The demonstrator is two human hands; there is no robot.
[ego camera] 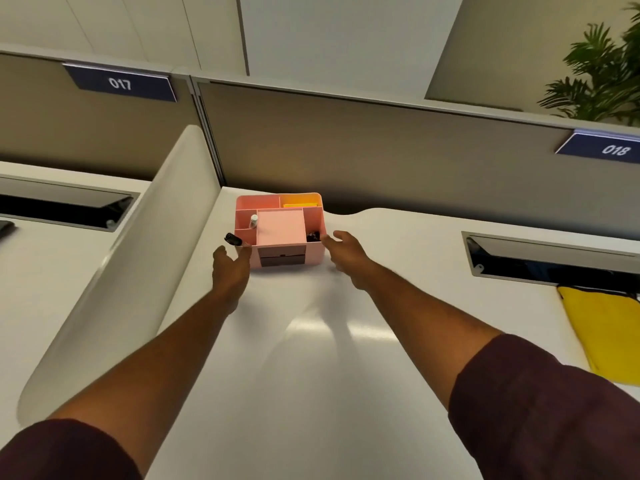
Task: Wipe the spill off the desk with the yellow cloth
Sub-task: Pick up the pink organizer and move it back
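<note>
The yellow cloth (pixel 595 330) lies flat at the right edge of the white desk (pixel 311 358), far from both hands. My left hand (pixel 230 263) and my right hand (pixel 344 252) reach forward with fingers spread, one on each side of a pink desk organiser (pixel 280 230) at the back of the desk. Each hand's fingertips are at or close to a lower corner of the organiser; neither hand holds anything. No spill shows on the glossy desk surface, only light reflections.
A small black object (pixel 233 239) lies just left of the organiser. A curved white divider (pixel 138 271) borders the desk's left side. A dark cable slot (pixel 550 261) sits at the right rear. A brown partition wall runs behind.
</note>
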